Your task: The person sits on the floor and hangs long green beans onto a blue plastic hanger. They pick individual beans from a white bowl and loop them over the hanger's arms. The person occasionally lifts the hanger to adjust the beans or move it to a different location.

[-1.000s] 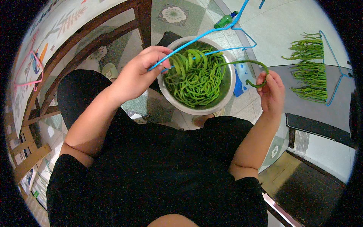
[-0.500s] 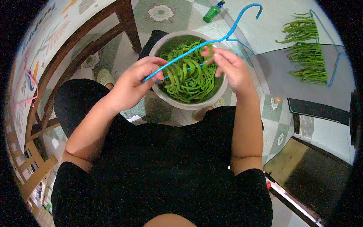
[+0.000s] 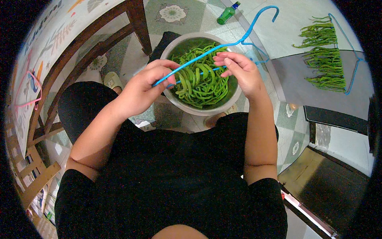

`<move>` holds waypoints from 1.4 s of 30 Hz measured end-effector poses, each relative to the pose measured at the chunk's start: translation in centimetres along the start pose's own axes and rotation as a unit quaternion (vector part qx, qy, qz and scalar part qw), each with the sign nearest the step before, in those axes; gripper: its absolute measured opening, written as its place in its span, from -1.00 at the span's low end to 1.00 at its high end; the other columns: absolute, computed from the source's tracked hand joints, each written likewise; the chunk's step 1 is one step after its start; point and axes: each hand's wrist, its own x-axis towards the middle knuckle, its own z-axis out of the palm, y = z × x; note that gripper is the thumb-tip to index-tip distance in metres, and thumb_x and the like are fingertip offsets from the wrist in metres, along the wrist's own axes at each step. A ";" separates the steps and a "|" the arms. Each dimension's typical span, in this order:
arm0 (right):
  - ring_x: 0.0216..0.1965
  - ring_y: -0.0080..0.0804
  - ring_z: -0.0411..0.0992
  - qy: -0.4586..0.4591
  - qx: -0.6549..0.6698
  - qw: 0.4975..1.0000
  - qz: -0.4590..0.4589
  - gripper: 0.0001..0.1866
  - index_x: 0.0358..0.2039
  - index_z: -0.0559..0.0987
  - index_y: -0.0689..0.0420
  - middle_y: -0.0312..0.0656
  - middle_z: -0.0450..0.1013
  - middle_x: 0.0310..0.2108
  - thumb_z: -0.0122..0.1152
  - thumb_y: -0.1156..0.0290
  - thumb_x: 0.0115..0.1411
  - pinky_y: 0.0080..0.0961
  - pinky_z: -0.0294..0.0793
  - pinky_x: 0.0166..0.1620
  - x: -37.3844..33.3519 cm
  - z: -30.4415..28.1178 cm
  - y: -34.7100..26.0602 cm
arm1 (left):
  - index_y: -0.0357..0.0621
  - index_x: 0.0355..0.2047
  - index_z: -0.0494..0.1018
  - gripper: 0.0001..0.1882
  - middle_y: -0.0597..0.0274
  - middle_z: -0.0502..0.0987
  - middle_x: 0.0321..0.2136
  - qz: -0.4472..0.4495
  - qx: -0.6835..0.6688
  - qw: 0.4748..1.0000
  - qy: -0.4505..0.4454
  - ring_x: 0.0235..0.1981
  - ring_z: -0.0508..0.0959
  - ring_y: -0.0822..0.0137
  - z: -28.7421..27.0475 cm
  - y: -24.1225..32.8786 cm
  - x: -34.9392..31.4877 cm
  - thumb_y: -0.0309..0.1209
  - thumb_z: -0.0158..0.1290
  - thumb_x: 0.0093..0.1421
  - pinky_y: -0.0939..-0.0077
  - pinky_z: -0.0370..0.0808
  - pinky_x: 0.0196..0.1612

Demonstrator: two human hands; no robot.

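My left hand (image 3: 141, 85) is closed around the left corner of a blue clothes hanger (image 3: 205, 55), tilted over a metal basin (image 3: 187, 110). Several limp green long beans (image 3: 197, 75) hang over its lower bar near that hand. More long beans (image 3: 213, 93) lie coiled in the basin beneath. My right hand (image 3: 240, 73) is by the right part of the lower bar, its fingers curled and drawn together. What lies between those fingertips, if anything, is too small to tell.
At the right, a second blue hanger (image 3: 353, 77) holds rows of long beans (image 3: 326, 63) on a grey surface (image 3: 292, 75). A green bottle (image 3: 227, 15) stands beyond the basin. Left are a dark wooden frame (image 3: 137, 24) and a pink hanger (image 3: 30, 104); lower right, a dark chair (image 3: 324, 191).
The green bean piece seen at my right fingertips no longer shows there. My right fingers have come closer together and lower by the bar. My left hand keeps its hold on the hanger.
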 end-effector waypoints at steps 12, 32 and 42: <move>-0.38 -0.13 0.45 0.013 -0.394 0.904 0.164 -0.74 -0.44 0.48 0.16 -0.04 0.46 -0.48 -0.10 0.26 0.05 -0.30 0.43 -0.33 1.7 -5.5 8.6 | -0.20 -0.38 0.37 -0.87 0.08 0.34 -0.12 -0.016 0.027 0.999 0.038 -0.08 0.35 0.23 -1.3 0.3 0.3 -0.63 -0.08 0.05 0.44 0.28 -0.05; -0.42 -0.59 0.36 0.131 -0.137 0.981 0.038 -0.75 -0.27 0.54 0.17 -0.32 0.45 -0.43 0.18 0.45 -0.02 -0.65 0.34 -0.32 -2.5 -3.8 -1.9 | -0.20 -0.39 0.34 -0.96 0.13 0.32 -0.16 -0.011 -0.012 0.998 0.056 -0.22 0.38 0.34 -1.6 -0.2 0.1 -0.55 -0.10 0.14 0.55 0.37 -0.21; -0.42 -0.41 0.40 0.110 -0.311 0.940 -0.085 -0.64 -0.14 0.46 0.02 -0.18 0.43 -0.42 0.17 0.44 -0.02 -0.58 0.37 -0.33 0.0 -0.9 3.1 | -0.19 -0.38 0.38 -0.94 0.10 0.37 -0.16 -0.018 0.029 0.998 0.054 -0.12 0.37 0.26 -0.6 0.1 0.6 -0.51 -0.04 0.11 0.46 0.31 -0.08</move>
